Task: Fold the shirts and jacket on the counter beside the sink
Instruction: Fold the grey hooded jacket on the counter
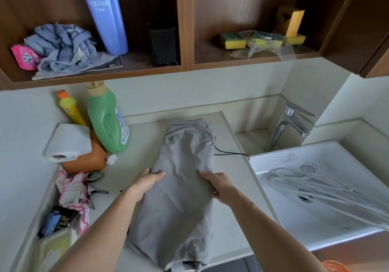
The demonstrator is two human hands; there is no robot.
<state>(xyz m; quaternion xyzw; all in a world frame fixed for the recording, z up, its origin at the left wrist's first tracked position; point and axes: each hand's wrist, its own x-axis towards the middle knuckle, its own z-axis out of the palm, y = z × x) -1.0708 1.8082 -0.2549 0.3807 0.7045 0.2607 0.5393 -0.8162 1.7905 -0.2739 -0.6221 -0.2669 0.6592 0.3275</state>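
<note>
1. A grey garment (pixel 185 179) lies folded into a long narrow strip on the pale surface (pixel 147 145). It runs from 12 o'clock near the back wall to 6 o'clock at the front edge.
2. The left hand (pixel 145 184) pinches the strip's 9 o'clock edge about halfway along, with the thumb on top of the cloth and the fingers tucked beneath.
3. The right hand (pixel 219 186) grips the 3 o'clock edge directly opposite, thumb on top and fingers curled under the fabric.
4. A thin dark cord (pixel 231 153) trails from the garment at 2 o'clock toward the sink (pixel 315 219).
5. The white sink sits at 3 o'clock of the garment and holds pale hangers (pixel 328 189). A chrome tap (pixel 292 122) stands at 1 o'clock.
6. At 10 o'clock a green bottle (pixel 107 122) leans beside a yellow bottle (pixel 70 108), and a paper roll (pixel 67 143) rests on an orange container (pixel 88 160).
7. At 8 o'clock lies a crumpled pink-and-white cloth (pixel 71 189).
8. On the shelf (pixel 134 61) at 12 o'clock are a blue bottle (pixel 103 15), a bundled blue cloth (pixel 63 44) and yellow sponges (pixel 232 40).
</note>
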